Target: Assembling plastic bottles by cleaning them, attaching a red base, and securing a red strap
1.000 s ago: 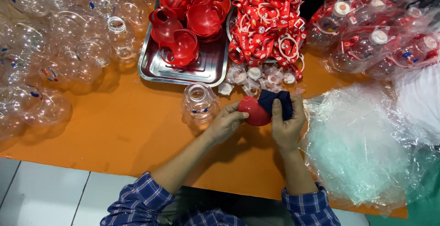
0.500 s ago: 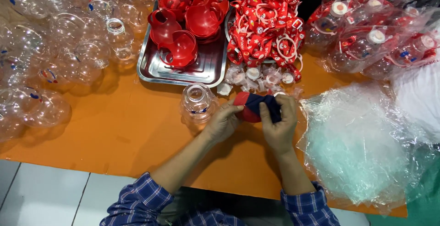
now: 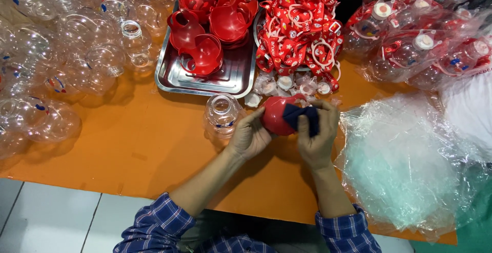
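Note:
My left hand grips a red rounded plastic shell from its left side, over the orange table. A dark blue cloth lies pressed against the shell's right face, held there by my right hand. Both hands meet at the table's middle. A clear plastic bottle stands upright just left of my left hand, its mouth open to the camera.
A steel tray holds several red shells behind the hands. Red lanyards are piled beside it, with small white caps in front. Clear round bottles crowd the left. Bagged finished items and loose plastic bags fill the right.
The red shell has turned in my hands and the blue cloth has slid across its face. Both hands shifted slightly toward the tray.

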